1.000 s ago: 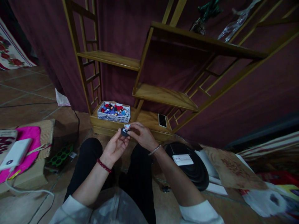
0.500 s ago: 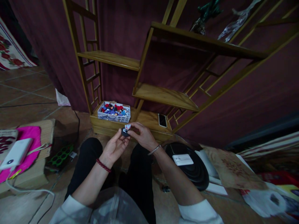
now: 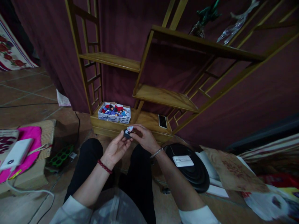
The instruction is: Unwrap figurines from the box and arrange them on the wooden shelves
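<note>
A small figurine (image 3: 128,132) with a white top and a dark round base is held up between my two hands, in front of the low shelf. My left hand (image 3: 116,148), wearing a dark red bead bracelet, pinches the base at its left side, palm turned up. My right hand (image 3: 145,138), with a silver bangle at the wrist, grips the figurine from the right with thumb and fingers. Just beyond them, an open box (image 3: 114,117) filled with several small red, blue and purple figures sits on the shelf's lower board.
A wooden display shelf (image 3: 165,98) stands ahead, with a phone (image 3: 162,121) lying on its lower board. To the right are a black round stool-like stack (image 3: 198,174) and a plastic bag (image 3: 263,202). At left, a white power bank (image 3: 17,152) rests on a pink cloth.
Both hands have shifted slightly right and down with the figurine, which now tilts a little more to the right. The box has stayed in place.
</note>
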`<state>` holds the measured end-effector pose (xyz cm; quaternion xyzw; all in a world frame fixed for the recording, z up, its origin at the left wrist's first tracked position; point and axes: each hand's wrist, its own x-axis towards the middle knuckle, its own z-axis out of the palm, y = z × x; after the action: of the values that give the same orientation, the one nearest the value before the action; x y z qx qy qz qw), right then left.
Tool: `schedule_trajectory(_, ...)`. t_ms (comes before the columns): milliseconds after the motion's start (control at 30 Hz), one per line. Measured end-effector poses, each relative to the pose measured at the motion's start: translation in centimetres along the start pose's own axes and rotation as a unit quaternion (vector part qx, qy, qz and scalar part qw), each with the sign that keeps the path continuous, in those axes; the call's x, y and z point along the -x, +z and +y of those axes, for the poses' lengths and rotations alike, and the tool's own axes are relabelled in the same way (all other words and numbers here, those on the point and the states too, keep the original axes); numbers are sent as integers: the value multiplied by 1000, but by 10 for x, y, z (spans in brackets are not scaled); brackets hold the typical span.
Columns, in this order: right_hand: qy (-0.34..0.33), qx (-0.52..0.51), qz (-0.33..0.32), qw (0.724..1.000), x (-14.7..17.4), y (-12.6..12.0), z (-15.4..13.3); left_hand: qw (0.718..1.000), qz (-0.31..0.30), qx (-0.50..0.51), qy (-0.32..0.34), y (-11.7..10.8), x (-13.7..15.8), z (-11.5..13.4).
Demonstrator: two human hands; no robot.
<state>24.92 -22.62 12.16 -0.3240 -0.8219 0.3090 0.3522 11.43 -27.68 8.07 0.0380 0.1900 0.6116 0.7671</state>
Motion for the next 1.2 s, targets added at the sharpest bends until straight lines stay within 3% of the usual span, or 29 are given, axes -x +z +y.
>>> schedule_trajectory(167, 27, -57, -9, 998, 3, 5, 2, 1000, 7, 24, 13, 5, 2, 2)
schedule_trajectory(633, 23, -50, 43, 998, 8, 11, 2, 1000, 13, -7, -5, -2, 1, -2)
schedule_trajectory(1200, 41, -58, 48, 996, 17, 9, 4, 1000, 9, -20, -10, 3, 4, -9)
